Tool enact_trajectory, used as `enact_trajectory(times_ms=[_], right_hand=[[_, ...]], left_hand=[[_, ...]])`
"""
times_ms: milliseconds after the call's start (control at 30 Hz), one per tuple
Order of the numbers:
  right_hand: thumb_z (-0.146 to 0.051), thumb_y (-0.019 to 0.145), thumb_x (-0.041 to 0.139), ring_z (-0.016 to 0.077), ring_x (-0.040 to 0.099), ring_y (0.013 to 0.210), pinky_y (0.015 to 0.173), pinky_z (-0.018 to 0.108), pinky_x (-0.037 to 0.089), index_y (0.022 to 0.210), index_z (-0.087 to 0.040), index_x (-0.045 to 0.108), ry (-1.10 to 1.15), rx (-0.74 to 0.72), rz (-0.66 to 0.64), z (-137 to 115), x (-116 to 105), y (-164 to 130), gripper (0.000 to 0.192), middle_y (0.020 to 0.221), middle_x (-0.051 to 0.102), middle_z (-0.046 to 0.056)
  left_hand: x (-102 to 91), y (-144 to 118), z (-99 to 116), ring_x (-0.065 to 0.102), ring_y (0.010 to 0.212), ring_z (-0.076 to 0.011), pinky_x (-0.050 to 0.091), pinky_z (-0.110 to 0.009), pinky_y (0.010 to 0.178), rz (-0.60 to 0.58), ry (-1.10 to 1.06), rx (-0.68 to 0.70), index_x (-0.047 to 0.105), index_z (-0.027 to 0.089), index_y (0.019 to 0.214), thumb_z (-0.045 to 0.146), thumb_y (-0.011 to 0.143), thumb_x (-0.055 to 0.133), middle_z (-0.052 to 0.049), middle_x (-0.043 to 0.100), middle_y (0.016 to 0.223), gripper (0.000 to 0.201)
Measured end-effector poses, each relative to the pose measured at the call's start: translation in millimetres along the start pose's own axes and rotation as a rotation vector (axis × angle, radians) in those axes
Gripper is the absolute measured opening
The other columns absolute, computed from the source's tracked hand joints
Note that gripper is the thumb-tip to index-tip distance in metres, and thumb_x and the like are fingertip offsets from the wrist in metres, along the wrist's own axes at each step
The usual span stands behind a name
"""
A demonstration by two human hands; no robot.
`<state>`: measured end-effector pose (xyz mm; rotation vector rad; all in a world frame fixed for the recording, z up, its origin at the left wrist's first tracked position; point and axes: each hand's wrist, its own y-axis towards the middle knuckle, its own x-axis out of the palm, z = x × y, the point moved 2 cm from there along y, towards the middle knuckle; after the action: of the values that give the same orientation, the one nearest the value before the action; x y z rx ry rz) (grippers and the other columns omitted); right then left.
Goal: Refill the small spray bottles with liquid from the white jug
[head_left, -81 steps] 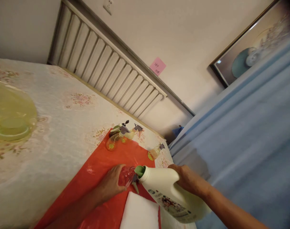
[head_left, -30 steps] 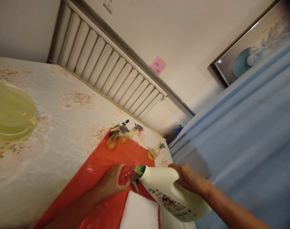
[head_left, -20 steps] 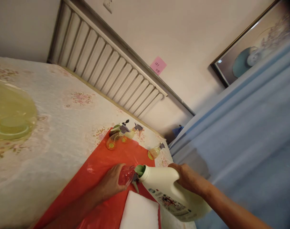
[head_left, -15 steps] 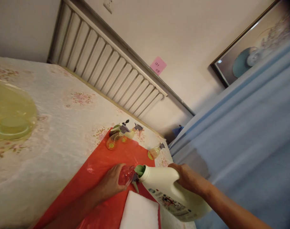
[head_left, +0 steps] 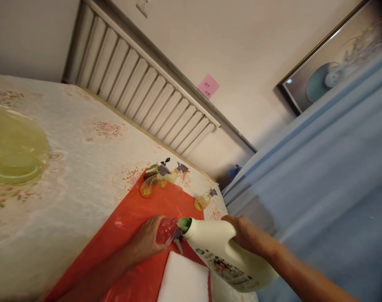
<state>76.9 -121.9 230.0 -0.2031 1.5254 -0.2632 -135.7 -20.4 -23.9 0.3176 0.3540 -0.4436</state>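
Observation:
My left hand [head_left: 151,239] is wrapped round a clear, open-necked bottle [head_left: 168,230], which looks reddish over the red sheet [head_left: 128,222]. My right hand [head_left: 245,235] grips the handle of a large pale-cream jug [head_left: 225,260] with a printed label, tilted toward the left. The jug's green spout [head_left: 185,225] meets the mouth of the bottle; whether liquid is flowing I cannot make out. Just beneath the spout lies a grey and green spray head [head_left: 178,244]. A white foam block [head_left: 184,279] rests on the red sheet below it.
Several spray bottles stand near the sheet's far end, one of them [head_left: 203,200] apart on the right. A translucent yellow basin [head_left: 17,142] sits on the flowered tablecloth [head_left: 74,176] at left. Behind are a radiator [head_left: 140,79] and wall; a blue curtain [head_left: 329,180] hangs at right.

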Motion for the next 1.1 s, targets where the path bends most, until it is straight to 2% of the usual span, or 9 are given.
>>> enact_trajectory(times_ms=[200,433,600,733,967,1100], right_hand=[[-0.008,0.073,0.052,0.0154,0.068,0.076,0.063,0.021,0.044,0.099,-0.023,0.066,0.006,-0.022,0.005,0.9,0.7,1.2,0.033,0.086,0.075,0.002],[-0.008,0.074,0.053,0.0151,0.069,0.076,0.062,0.020,0.044,0.099,-0.022,0.067,0.007,0.007,0.002,1.8,1.0,1.0,0.032,0.086,0.075,0.002],[-0.009,0.075,0.053,0.0151,0.068,0.076,0.062,0.020,0.044,0.098,-0.022,0.066,0.003,-0.001,-0.001,-1.3,-0.9,0.8,0.030,0.086,0.075,0.002],[-0.008,0.074,0.052,0.0158,0.068,0.078,0.063,0.021,0.044,0.098,-0.022,0.066,-0.002,0.011,-0.006,-2.4,-1.3,0.3,0.031,0.087,0.075,0.003],[-0.007,0.070,0.052,0.0154,0.068,0.077,0.062,0.021,0.044,0.100,-0.023,0.066,-0.015,0.012,-0.008,-0.3,-0.8,1.2,0.036,0.087,0.075,0.002],[-0.008,0.071,0.053,0.0151,0.068,0.076,0.062,0.020,0.044,0.099,-0.023,0.066,-0.008,0.012,-0.007,-0.1,-1.3,1.4,0.035,0.087,0.075,0.001]], left_hand=[[-0.3,-1.0,0.2,0.055,0.126,-0.0358,0.044,-0.043,0.108,0.034,-0.014,-0.001,0.054,0.017,0.129,0.037,0.064,0.069,-0.016,0.062,0.134,0.070],[1.8,-0.3,-3.8,0.053,0.129,-0.0359,0.042,-0.043,0.110,0.014,-0.013,-0.013,0.052,0.011,0.132,0.033,0.062,0.070,-0.020,0.059,0.137,0.076],[0.2,-0.8,-2.7,0.053,0.128,-0.0355,0.043,-0.043,0.110,0.008,-0.022,-0.008,0.052,0.012,0.132,0.033,0.062,0.069,-0.019,0.060,0.137,0.075],[0.2,-0.8,-2.1,0.053,0.129,-0.0355,0.042,-0.043,0.110,0.016,-0.021,-0.002,0.052,0.017,0.131,0.035,0.064,0.069,-0.017,0.061,0.137,0.072],[3.3,0.0,-5.1,0.053,0.130,-0.0333,0.041,-0.041,0.111,0.011,-0.007,-0.016,0.050,0.016,0.133,0.031,0.062,0.069,-0.017,0.059,0.138,0.075],[2.8,-0.6,-4.9,0.052,0.130,-0.0340,0.040,-0.041,0.111,0.011,-0.011,-0.017,0.051,0.017,0.133,0.034,0.064,0.070,-0.017,0.059,0.138,0.073]])
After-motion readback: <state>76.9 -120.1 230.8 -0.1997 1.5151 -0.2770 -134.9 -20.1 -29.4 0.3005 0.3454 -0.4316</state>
